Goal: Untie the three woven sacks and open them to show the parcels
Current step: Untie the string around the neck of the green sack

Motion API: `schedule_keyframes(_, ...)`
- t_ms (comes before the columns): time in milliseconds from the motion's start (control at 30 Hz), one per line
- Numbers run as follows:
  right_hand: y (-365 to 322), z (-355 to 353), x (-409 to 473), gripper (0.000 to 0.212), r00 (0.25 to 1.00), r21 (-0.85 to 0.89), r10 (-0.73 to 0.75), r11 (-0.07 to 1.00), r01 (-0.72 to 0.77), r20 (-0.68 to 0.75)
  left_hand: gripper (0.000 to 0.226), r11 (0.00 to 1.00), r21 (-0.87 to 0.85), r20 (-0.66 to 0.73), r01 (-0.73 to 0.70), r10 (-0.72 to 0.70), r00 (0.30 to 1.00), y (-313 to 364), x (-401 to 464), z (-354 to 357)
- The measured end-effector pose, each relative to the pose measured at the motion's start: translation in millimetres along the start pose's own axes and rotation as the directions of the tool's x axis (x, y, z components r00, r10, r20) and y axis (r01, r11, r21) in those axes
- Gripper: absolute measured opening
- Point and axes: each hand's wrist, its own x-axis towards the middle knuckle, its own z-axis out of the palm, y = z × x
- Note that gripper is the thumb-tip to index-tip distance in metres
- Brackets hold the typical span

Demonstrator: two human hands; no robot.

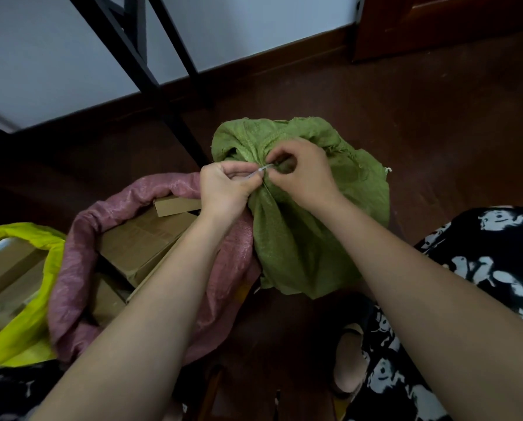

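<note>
A green woven sack (302, 235) stands on the floor in the middle, its neck gathered and bound by a thin white tie (261, 170). My left hand (225, 189) pinches the tie's left end at the neck. My right hand (302, 174) pinches the tie from the right, fingers curled over the knot. To the left a pink woven sack (72, 253) lies open, with brown cardboard parcels (145, 238) showing inside. At the far left a yellow sack (20, 332) is open too, with cardboard parcels (5, 268) in it.
Black metal frame legs (151, 77) stand behind the sacks against a pale wall. The floor (421, 123) is dark red-brown, with a wooden door at the top right. My black-and-white patterned clothing (482, 268) and a sandalled foot (348, 360) are at the lower right.
</note>
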Motion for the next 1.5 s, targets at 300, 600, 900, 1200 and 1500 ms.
schedule_keyframes(300,7.2,3.7,-0.4,0.008,0.969,-0.208,-0.246,0.949,0.236,-0.023,0.014,0.998,0.049,0.009,-0.035,0.035,0.999,-0.2,-0.1,-1.8)
schedule_keyframes(600,3.9,5.1,-2.9,0.007,0.993,0.140,0.025,0.990,-0.008,-0.115,0.018,0.997,0.003,0.011,-0.071,0.071,0.997,-1.2,-3.8,-1.3)
schedule_keyframes(900,4.4,5.0,-4.1,0.008,0.960,0.380,0.271,0.897,-0.226,-0.067,0.013,0.995,-0.103,-0.005,-0.017,0.016,1.000,-7.5,-2.3,-0.9)
schedule_keyframes(1200,3.9,5.6,1.9,0.011,0.955,-0.312,-0.296,0.904,0.292,0.034,0.011,0.996,0.042,-0.064,-0.080,0.083,0.995,-4.6,-0.2,1.1)
schedule_keyframes(1500,2.6,4.8,-1.6,0.009,0.979,-0.050,-0.164,0.986,0.159,-0.124,0.013,0.992,0.005,-0.060,-0.123,0.123,0.991,-6.1,-1.1,1.8)
